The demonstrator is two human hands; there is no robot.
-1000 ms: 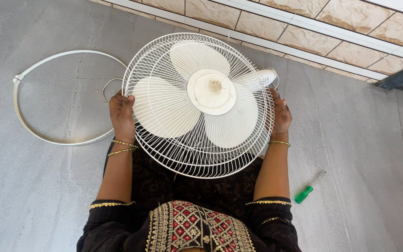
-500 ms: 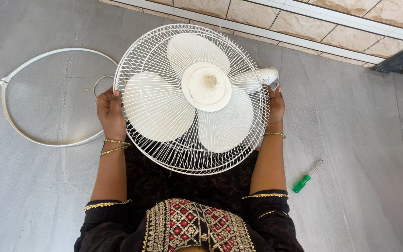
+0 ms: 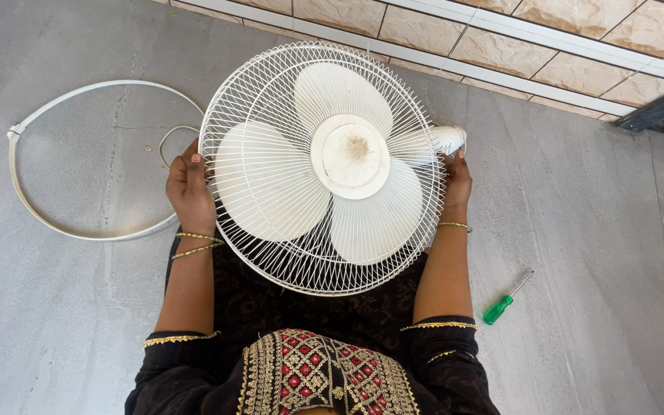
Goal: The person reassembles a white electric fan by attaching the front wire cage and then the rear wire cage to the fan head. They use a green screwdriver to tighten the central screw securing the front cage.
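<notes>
At the far left a white plastic ring (image 3: 40, 211) lies flat on the grey floor (image 3: 55, 323), its right arc running just beside the left hand (image 3: 190, 188). Inside that arc a thin loop of white cord (image 3: 167, 146) curls on the floor. Bare floor spreads wide to the left of the ring and on the near side of it.

The left hand is closed around the left rim of the white fan (image 3: 324, 165), thumb on the front of the wire guard and the other digits hidden behind it. The fan is held face up over the person's lap, between both hands, its round guard covering three pale blades and a dusty centre hub. Its far edge comes close to the tiled wall base (image 3: 501, 34), with only a narrow strip of floor between.

The right hand (image 3: 456, 184) clasps the right rim, beside the white motor housing (image 3: 449, 138) that juts out past the guard there.

Farther right, well apart from the fan, a green-handled screwdriver (image 3: 505, 300) lies on open floor, tip pointing far and right.
</notes>
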